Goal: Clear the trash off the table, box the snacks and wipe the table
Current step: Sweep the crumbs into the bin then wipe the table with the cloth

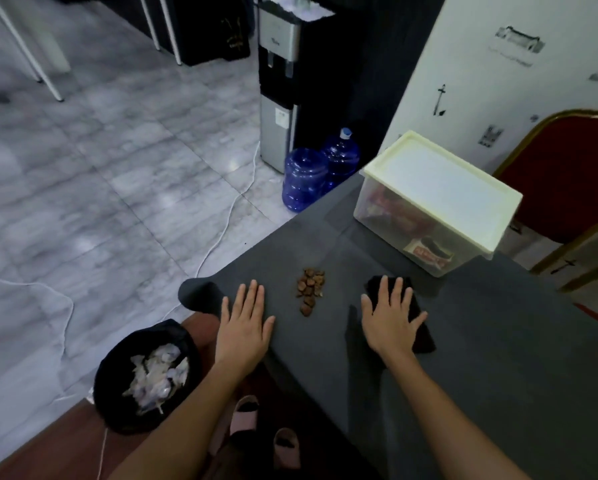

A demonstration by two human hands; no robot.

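A small heap of brown crumbs [310, 291] lies on the dark grey table [463, 358] between my hands. My left hand [243, 327] rests flat on the table near its left edge, fingers spread, holding nothing. My right hand [392, 315] lies flat, fingers apart, pressed on a black cloth [420, 336]. A clear snack box [429, 216] with a closed cream lid stands at the far side, red packets visible inside. A black trash bin [148, 375] holding pale wrappers sits on the floor to the left of the table.
A red chair with a gold frame [567, 181] stands beyond the table at the right. Two blue water jugs [320, 171] and a water dispenser [280, 84] stand on the floor behind. A white cable [221, 233] runs across the tiles. Pink slippers [245, 414] show below.
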